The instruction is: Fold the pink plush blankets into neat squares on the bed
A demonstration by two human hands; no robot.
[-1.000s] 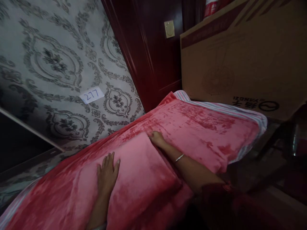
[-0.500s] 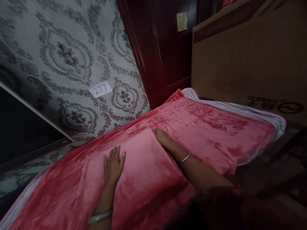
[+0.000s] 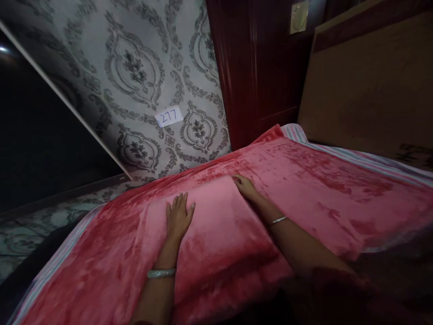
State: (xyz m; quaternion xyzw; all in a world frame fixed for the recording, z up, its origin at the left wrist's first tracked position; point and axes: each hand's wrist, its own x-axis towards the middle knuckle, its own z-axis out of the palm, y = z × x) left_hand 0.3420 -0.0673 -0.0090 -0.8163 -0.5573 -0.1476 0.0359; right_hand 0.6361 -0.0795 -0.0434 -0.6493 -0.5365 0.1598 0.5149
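Observation:
A pink-red plush pillow (image 3: 216, 225) lies on a matching plush blanket (image 3: 321, 180) that covers a bed. My left hand (image 3: 178, 215) rests flat on top of the pillow, fingers stretched out, a pale bangle on the wrist. At the pillow's far right corner is my right hand (image 3: 246, 187), fingers curled down against the corner's edge where it meets the blanket, with a thin silver bracelet on that wrist. Whether the fingers grip the fabric is hard to tell.
A striped sheet (image 3: 355, 153) shows under the blanket at the right edge. Patterned grey wallpaper (image 3: 135, 76) carries a white label reading 277 (image 3: 168, 116). A dark red wooden door (image 3: 260, 72) and a large cardboard box (image 3: 368, 85) stand behind the bed.
The view has swung left, so wall and bed shifted right in frame. Both hands stay on the pillow, left flat on top, right at the far corner.

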